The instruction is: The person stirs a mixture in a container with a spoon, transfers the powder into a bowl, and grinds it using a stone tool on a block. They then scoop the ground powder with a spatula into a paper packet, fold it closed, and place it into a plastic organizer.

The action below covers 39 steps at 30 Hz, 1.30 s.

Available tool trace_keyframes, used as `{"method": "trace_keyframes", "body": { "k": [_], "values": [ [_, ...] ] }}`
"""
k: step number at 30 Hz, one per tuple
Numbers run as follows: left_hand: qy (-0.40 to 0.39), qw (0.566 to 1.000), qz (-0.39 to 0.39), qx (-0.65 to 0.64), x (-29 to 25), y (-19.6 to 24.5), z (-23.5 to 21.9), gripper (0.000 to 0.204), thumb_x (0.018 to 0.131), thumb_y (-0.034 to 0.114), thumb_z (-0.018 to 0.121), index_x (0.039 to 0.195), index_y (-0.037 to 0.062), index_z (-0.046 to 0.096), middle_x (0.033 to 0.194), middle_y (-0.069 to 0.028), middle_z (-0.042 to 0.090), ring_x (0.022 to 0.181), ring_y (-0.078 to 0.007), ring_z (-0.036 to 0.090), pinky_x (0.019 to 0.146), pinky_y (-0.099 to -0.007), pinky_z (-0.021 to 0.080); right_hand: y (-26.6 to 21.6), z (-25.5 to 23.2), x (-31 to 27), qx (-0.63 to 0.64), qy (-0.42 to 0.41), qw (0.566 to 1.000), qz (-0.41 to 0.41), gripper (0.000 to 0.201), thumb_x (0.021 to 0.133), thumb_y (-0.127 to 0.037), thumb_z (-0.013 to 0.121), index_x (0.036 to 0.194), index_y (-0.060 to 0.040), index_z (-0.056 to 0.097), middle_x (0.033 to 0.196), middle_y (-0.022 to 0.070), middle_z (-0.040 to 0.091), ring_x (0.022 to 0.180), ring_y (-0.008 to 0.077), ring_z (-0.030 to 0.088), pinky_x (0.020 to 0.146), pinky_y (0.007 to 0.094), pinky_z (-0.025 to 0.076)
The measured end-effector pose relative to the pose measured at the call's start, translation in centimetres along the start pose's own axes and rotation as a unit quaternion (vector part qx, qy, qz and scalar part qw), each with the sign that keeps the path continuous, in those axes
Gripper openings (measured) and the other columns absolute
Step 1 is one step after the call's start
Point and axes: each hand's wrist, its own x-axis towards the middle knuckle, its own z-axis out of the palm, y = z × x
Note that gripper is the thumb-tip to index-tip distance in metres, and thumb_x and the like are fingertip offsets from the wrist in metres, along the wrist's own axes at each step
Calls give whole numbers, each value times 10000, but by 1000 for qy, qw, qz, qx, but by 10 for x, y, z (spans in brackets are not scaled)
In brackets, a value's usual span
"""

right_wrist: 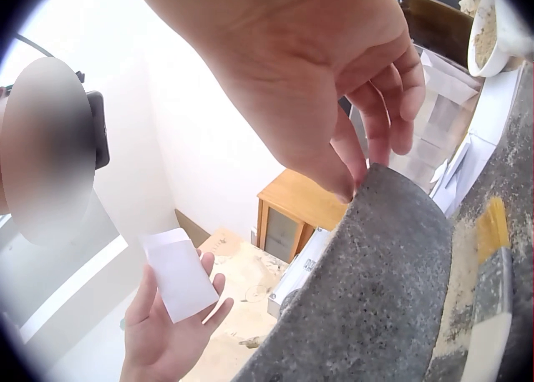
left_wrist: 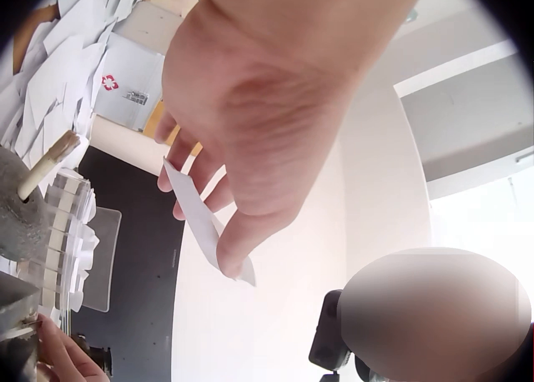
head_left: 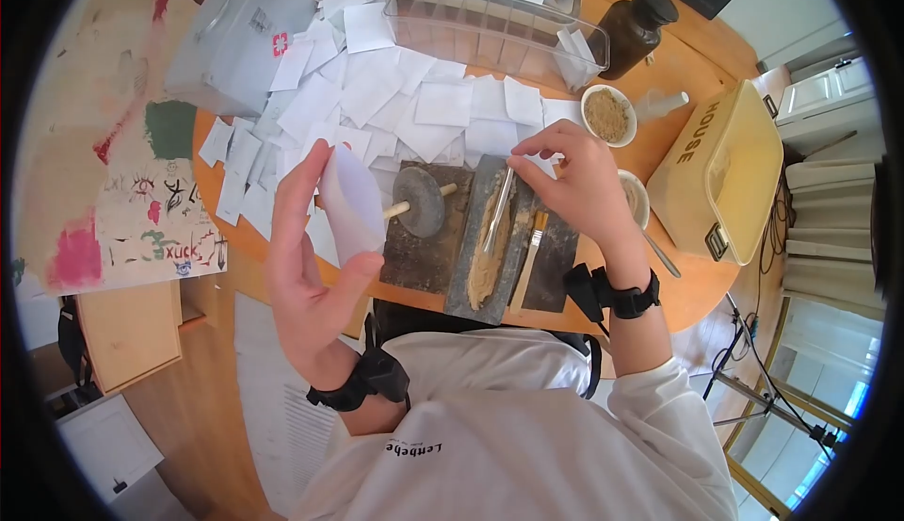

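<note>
My left hand [head_left: 315, 262] holds a white paper envelope [head_left: 353, 203] between thumb and fingers, its sides bowed apart. In the right wrist view the envelope [right_wrist: 180, 273] lies across the palm side of the fingers. My right hand [head_left: 576, 177] pinches the upper end of a slim shiny metal tool [head_left: 499, 210], whose lower end rests in brown powder. This powder [head_left: 483, 271] lines a long grey stone trough [head_left: 463, 276]. Left of the trough, a stone grinding wheel [head_left: 418, 203] with a wooden axle leans on a dark board [head_left: 414, 271].
A flat brush [head_left: 527, 262] lies right of the trough. Many white envelopes [head_left: 377, 88] cover the table's back left. Around the edge stand a metal case [head_left: 240, 40], a clear divided box [head_left: 494, 26], a dark jar [head_left: 636, 31], a powder bowl [head_left: 610, 114] and a yellow bin [head_left: 720, 172].
</note>
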Motion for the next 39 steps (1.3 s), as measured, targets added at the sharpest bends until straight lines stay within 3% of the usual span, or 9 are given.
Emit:
{"method": "trace_keyframes", "body": {
  "k": [3, 11, 15, 21, 24, 30, 34, 36, 39],
  "values": [
    [-2, 1000, 4, -10, -2, -5, 1, 791, 737, 215, 774, 1392, -75, 440, 1423, -181, 483, 1298, -286, 454, 1096, -388, 304, 4, 1, 1, 40, 0, 999, 11, 144, 807, -197, 754, 876, -71, 756, 878, 79, 687, 757, 212, 646, 656, 326, 508],
    [39, 992, -2, -124, 5, -2, 5, 806, 739, 227, 787, 1393, -84, 434, 1407, -203, 490, 1296, -287, 477, 1113, -390, 290, -20, -9, -11, 198, 2, 971, -132, 63, 792, -72, 739, 833, -39, 705, 795, 41, 692, 709, 137, 635, 629, 264, 486],
    [-1, 991, 40, -129, 9, -1, 12, 820, 719, 187, 800, 1399, -81, 430, 1380, -206, 509, 1274, -285, 500, 1112, -387, 292, -30, -7, -21, 210, -42, 970, -112, 45, 783, -41, 731, 819, -39, 704, 743, 32, 696, 649, 123, 630, 594, 253, 478],
    [-42, 981, -36, -187, -3, -11, 20, 828, 683, 153, 841, 1383, -61, 453, 1358, -168, 524, 1300, -275, 471, 1107, -399, 312, -23, -8, -22, 203, 15, 975, -95, 39, 788, -25, 732, 809, -33, 700, 711, 11, 688, 597, 71, 595, 536, 216, 440],
    [-46, 983, -20, -177, -2, -23, 20, 782, 681, 152, 849, 1354, -32, 494, 1332, -146, 525, 1263, -267, 494, 1085, -404, 353, -15, -11, -17, 190, 136, 969, -84, 40, 801, -41, 738, 819, -36, 702, 653, -29, 630, 554, 27, 516, 502, 189, 385],
    [-38, 984, -1, -174, 1, -21, 27, 759, 674, 178, 863, 1327, -14, 526, 1294, -130, 516, 1220, -261, 509, 1055, -395, 388, -9, -11, -14, 142, 154, 977, -38, 70, 823, -76, 744, 845, -32, 693, 608, -24, 592, 507, 24, 475, 492, 188, 372],
    [-37, 987, 3, -157, -1, -21, 27, 765, 670, 210, 870, 1318, -16, 532, 1292, -133, 515, 1212, -261, 510, 1045, -390, 396, -5, -12, -12, 124, 111, 986, -1, 79, 835, -93, 732, 848, -26, 692, 647, -1, 618, 527, 47, 501, 493, 193, 376],
    [-29, 987, 3, -159, -2, -23, 26, 760, 672, 213, 868, 1314, -18, 534, 1291, -133, 515, 1209, -261, 512, 1043, -388, 396, 2, -8, -8, 132, 144, 977, -87, 107, 842, -115, 723, 878, -18, 695, 738, 27, 661, 622, 84, 573, 513, 209, 410],
    [-22, 987, 2, -161, -3, -25, 26, 754, 678, 221, 865, 1310, -21, 534, 1287, -132, 515, 1203, -260, 516, 1039, -385, 396, 12, -8, -4, 146, 108, 979, -89, 130, 843, -113, 716, 921, -12, 697, 827, 58, 688, 779, 129, 644, 599, 239, 490]
  ]
}}
